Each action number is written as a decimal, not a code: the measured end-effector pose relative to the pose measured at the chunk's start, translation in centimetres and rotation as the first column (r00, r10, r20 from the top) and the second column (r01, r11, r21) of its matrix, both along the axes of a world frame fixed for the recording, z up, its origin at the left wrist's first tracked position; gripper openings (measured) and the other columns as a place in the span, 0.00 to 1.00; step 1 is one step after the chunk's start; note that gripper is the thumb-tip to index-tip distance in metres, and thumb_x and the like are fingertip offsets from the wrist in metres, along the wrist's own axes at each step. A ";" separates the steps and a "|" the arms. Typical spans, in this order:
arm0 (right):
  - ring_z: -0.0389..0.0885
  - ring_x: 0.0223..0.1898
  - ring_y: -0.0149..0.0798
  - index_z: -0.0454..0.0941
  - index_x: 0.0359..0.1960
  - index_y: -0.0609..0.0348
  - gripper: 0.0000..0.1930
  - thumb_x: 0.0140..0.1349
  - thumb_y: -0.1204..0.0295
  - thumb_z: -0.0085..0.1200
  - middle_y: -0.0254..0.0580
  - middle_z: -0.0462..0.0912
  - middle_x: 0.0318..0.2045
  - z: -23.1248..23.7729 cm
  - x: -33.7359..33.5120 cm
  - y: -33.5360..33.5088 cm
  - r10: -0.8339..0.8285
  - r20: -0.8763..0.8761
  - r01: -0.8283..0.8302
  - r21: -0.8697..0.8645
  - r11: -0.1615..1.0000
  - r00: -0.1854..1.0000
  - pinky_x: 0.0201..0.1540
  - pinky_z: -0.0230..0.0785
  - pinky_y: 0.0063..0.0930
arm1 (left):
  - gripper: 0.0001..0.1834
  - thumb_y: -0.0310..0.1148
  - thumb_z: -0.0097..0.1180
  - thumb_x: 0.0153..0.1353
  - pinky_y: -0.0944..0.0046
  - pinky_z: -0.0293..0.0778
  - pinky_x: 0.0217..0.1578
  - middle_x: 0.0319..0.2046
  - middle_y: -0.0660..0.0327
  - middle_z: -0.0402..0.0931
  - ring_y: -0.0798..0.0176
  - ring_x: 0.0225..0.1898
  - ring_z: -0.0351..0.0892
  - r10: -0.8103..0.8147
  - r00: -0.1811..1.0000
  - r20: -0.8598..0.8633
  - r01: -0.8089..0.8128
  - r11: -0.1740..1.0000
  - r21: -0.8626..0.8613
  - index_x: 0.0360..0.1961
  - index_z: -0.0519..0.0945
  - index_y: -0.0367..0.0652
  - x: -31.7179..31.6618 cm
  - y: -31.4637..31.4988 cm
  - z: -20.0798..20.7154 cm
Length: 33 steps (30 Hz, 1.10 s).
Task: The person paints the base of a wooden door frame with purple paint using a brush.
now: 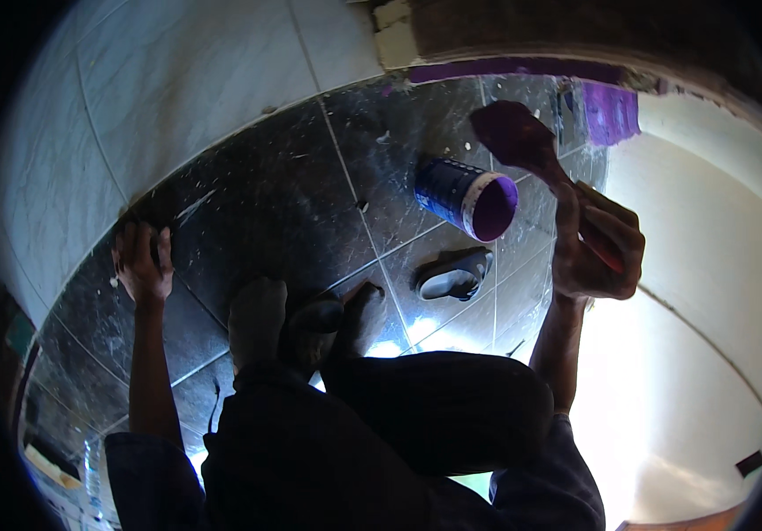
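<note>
My right hand (597,243), at the right, is closed around the handle of a wide paintbrush (515,137). Its head looks dark purple and points up and left, above a paint bucket (443,190). This blue bucket, purple inside with a pale rim, seems to lie on its side, mouth toward the lower right. On the dark tiled floor (257,203) my left hand (144,265) rests at the far left, close to the wall's foot, fingers spread and holding nothing.
A dark slipper (456,274) lies below the bucket. My feet in grey socks (258,319) are at centre. Marble-patterned wall tiles (195,80) rise at upper left. A purple-painted strip (522,68) runs along the far edge, with a purple patch (611,113) beside the pale right wall (708,257).
</note>
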State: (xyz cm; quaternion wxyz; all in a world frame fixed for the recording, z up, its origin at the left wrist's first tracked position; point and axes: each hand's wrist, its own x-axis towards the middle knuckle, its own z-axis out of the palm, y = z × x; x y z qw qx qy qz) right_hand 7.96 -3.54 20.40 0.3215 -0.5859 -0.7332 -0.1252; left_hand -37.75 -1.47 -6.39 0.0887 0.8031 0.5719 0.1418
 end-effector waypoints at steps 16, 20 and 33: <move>0.86 0.40 0.37 0.77 0.38 0.67 0.12 0.55 0.78 0.68 0.49 0.86 0.37 -0.8 0.8 -8.8 -0.417 -0.822 0.347 -0.289 0.892 0.388 0.44 0.79 0.27 | 0.25 0.50 0.42 0.72 0.41 0.63 0.55 0.47 0.40 0.74 0.36 0.55 0.71 -0.017 0.998 -0.066 0.018 1.000 0.009 0.36 0.76 0.36 0.7 -0.3 0.3; 0.87 0.40 0.40 0.75 0.41 0.65 0.10 0.62 0.75 0.62 0.51 0.85 0.38 -2.3 0.8 -11.8 -0.355 -0.930 0.284 -0.367 0.886 -0.092 0.44 0.80 0.29 | 0.23 0.49 0.45 0.71 0.42 0.65 0.50 0.40 0.42 0.75 0.37 0.49 0.74 -0.003 0.996 -0.092 0.004 1.000 0.005 0.34 0.75 0.36 1.1 -0.6 0.5; 0.84 0.48 0.41 0.75 0.49 0.62 0.12 0.66 0.74 0.54 0.48 0.82 0.46 -6.0 -1.8 -17.2 -0.164 -0.599 0.042 -0.315 0.948 -0.784 0.51 0.78 0.27 | 0.20 0.38 0.65 0.59 0.51 0.64 0.52 0.45 0.52 0.71 0.48 0.50 0.69 -0.527 0.786 0.322 0.404 0.833 0.377 0.45 0.73 0.38 23.5 10.4 15.4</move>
